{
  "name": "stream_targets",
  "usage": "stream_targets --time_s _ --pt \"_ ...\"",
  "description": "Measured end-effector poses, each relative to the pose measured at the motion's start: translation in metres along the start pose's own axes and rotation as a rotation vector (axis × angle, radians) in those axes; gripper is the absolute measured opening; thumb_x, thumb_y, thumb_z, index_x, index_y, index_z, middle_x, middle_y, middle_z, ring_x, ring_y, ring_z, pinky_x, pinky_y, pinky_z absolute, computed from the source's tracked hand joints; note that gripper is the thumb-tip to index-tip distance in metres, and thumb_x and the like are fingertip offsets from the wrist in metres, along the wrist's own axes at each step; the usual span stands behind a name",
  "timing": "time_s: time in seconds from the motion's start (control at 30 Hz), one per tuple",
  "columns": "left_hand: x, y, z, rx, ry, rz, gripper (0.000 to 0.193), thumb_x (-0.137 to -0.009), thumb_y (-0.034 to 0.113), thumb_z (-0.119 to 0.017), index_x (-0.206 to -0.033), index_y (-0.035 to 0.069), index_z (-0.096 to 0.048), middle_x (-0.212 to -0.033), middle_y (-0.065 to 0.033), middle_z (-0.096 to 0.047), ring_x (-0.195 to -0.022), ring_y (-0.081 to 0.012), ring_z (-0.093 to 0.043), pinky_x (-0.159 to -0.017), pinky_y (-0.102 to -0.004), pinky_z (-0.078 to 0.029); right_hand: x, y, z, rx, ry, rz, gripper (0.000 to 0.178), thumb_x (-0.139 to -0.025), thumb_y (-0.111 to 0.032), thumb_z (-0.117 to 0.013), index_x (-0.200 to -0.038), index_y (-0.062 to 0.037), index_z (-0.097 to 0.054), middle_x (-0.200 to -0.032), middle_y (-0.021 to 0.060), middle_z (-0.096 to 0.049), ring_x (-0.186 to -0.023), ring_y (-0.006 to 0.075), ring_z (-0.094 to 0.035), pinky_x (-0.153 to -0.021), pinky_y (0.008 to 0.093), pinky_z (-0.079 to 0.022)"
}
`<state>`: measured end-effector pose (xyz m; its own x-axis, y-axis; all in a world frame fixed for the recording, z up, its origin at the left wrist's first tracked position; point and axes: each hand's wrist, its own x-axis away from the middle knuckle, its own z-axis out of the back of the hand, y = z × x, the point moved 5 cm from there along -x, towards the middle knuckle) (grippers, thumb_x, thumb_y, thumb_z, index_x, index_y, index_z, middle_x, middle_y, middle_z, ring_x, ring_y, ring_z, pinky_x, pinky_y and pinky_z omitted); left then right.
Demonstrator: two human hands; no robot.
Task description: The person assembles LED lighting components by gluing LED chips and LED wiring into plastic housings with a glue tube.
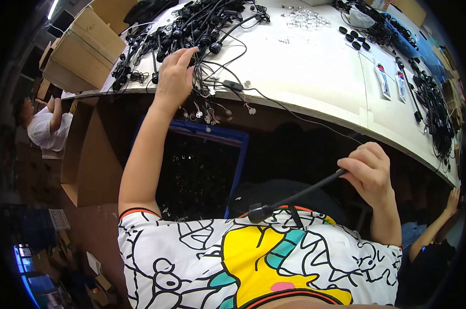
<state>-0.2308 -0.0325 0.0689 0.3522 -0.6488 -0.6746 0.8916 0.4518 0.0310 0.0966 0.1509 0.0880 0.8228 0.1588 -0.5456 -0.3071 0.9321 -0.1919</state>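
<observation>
My right hand (369, 169) is closed on a black flexible lamp arm (310, 192), held tilted in front of my chest. A round black lamp socket (259, 212) sits at its lower left end. A thin dark cord runs from near this hand back to a black inline switch (233, 85) at the table edge. My left hand (176, 76) is at the near side of a heap of black cords and sockets (197, 31). Its fingers stretch out over the cords, apart from the thumb. Small pale cord ends (210, 114) hang over the edge beside it.
A white table (305, 77) curves ahead, bearing small clear parts (305, 18), several black rings (354, 37), two tubes (383, 81) and another cord heap (433, 103). A cardboard box (83, 49) stands left. Below is a blue-rimmed bin (238, 170). Other people are at both sides.
</observation>
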Motion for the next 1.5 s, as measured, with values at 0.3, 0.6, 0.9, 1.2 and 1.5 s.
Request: stream_targets --time_s 0.3,0.6,0.9,1.2,1.5 --pt "-0.02 -0.047 -0.028 0.039 -0.438 -0.209 0.022 -0.073 0.001 -0.05 -0.089 0.011 -0.061 -0.102 -0.0034 -0.058 -0.099 -0.0239 -0.051 -0.089 -0.0363 -0.036 0.021 0.01 0.023 -0.07 0.073 -0.083 0.021 -0.062 -0.019 -0.069 -0.077 -0.0057 -0.062 -0.065 0.0045 -0.053 -0.061 0.0201 -0.051 -0.054 0.0294 -0.041" --pt "-0.005 -0.048 -0.007 -0.18 -0.326 -0.282 0.011 -0.072 0.02 -0.064 -0.081 0.015 -0.063 -0.096 0.0015 -0.06 -0.091 -0.0184 -0.054 -0.08 -0.0318 -0.041 0.029 0.021 0.021 -0.044 0.057 -0.1 0.023 -0.06 -0.02 -0.069 -0.076 -0.0051 -0.062 -0.065 0.0043 -0.053 -0.062 0.0198 -0.051 -0.056 0.03 -0.04" --pt "-0.047 -0.136 0.027 0.572 -0.18 0.411 0.012 -0.083 0.01 -0.056 -0.09 0.003 -0.062 -0.078 -0.001 -0.063 -0.064 -0.0074 -0.058 -0.058 -0.0202 -0.045 -0.003 0.009 -0.003 -0.232 0.059 -0.021 0.022 -0.058 -0.012 -0.07 -0.077 -0.0066 -0.062 -0.068 0.0034 -0.055 -0.065 0.0184 -0.052 -0.057 0.0286 -0.041" --pt "-0.11 -0.111 0.104 0.883 0.093 0.341 0.013 -0.087 0.011 -0.05 -0.094 0.004 -0.059 -0.086 -0.0047 -0.061 -0.074 -0.0111 -0.059 -0.072 -0.0232 -0.049 -0.01 0.006 -0.034 -0.405 0.088 -0.144 0.018 -0.06 -0.007 -0.072 -0.075 -0.0055 -0.061 -0.068 0.005 -0.056 -0.065 0.0183 -0.054 -0.056 0.0275 -0.043" --pt "-0.132 0.032 0.161 -0.259 0.452 -0.342 0.014 -0.085 0.014 -0.053 -0.088 0.003 -0.059 -0.089 -0.0038 -0.06 -0.077 -0.0112 -0.059 -0.073 -0.0229 -0.047 -0.003 -0.001 -0.039 -0.598 -0.034 -0.322 0.013 -0.067 -0.008 -0.07 -0.076 -0.0041 -0.062 -0.065 0.0067 -0.056 -0.058 0.0172 -0.053 -0.048 0.0253 -0.042"
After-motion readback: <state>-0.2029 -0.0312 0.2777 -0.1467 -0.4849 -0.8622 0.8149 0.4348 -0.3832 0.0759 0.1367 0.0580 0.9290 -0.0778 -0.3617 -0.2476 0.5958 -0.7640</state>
